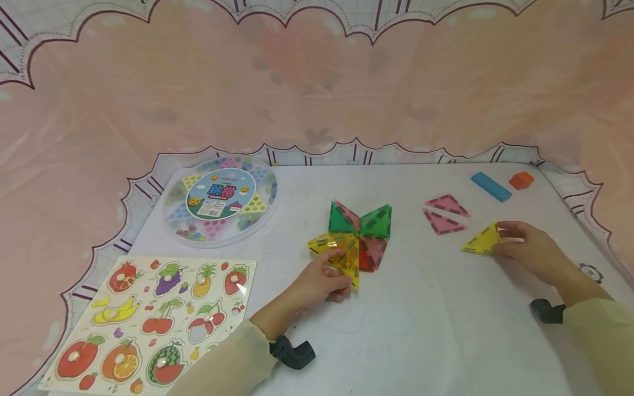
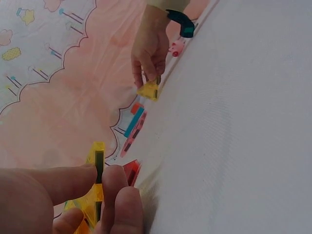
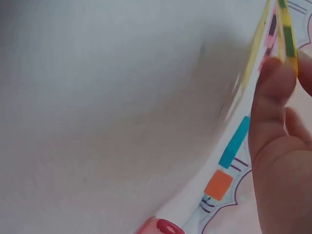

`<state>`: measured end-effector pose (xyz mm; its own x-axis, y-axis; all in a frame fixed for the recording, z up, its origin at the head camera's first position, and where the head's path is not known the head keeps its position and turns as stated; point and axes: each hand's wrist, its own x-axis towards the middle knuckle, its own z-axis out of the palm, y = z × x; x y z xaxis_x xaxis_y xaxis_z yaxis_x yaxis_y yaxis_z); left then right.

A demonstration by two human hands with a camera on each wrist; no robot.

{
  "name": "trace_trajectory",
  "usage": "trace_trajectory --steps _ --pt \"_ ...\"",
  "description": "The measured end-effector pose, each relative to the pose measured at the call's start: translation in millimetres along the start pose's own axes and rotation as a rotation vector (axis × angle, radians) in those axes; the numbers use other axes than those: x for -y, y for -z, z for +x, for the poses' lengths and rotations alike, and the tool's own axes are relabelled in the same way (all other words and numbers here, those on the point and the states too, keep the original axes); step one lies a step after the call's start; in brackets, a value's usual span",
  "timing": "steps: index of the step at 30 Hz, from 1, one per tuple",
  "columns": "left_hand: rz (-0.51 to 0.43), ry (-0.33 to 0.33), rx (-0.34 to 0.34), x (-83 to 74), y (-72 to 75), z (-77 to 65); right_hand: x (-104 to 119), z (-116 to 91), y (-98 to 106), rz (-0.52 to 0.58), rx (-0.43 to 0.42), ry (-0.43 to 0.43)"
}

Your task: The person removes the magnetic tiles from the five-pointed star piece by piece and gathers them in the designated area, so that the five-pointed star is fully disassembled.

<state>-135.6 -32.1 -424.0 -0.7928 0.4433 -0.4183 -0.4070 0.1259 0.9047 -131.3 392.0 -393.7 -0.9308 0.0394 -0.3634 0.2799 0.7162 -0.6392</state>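
Note:
Near the middle of the table, my left hand (image 1: 319, 281) pinches a yellow magnetic tile (image 1: 354, 257) between thumb and fingers. It overlaps another yellow piece at the near side of a cluster of tiles, with green tiles (image 1: 377, 221) behind and red ones (image 1: 369, 254) beside. In the left wrist view the held yellow tile (image 2: 99, 165) appears edge-on. Off to the right, my right hand (image 1: 532, 252) pinches a yellow triangular tile (image 1: 482, 241) by its right side, close over the table. Two pink triangular tiles (image 1: 442, 223) lie flat just beyond it.
A blue block (image 1: 491, 186) and an orange block (image 1: 522, 180) lie at the back right. The round game box (image 1: 220, 190) sits at the back left, with a fruit puzzle board (image 1: 170, 283) nearer, partly under my left sleeve. A patterned cloth (image 1: 317, 99) hangs behind the table.

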Motion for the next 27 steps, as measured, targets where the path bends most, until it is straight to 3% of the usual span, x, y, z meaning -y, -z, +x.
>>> trace_trajectory --steps 12,23,27 --pt "-0.004 -0.006 -0.004 1.3 0.2 1.0 0.1 4.1 2.4 0.003 -0.02 -0.001" --pt "-0.014 -0.014 -0.007 1.8 -0.1 1.6 -4.0 5.8 6.1 -0.023 0.084 -0.009" --pt "-0.016 -0.016 -0.003 2.6 -0.2 2.2 -3.0 8.1 2.1 -0.008 0.064 -0.018"
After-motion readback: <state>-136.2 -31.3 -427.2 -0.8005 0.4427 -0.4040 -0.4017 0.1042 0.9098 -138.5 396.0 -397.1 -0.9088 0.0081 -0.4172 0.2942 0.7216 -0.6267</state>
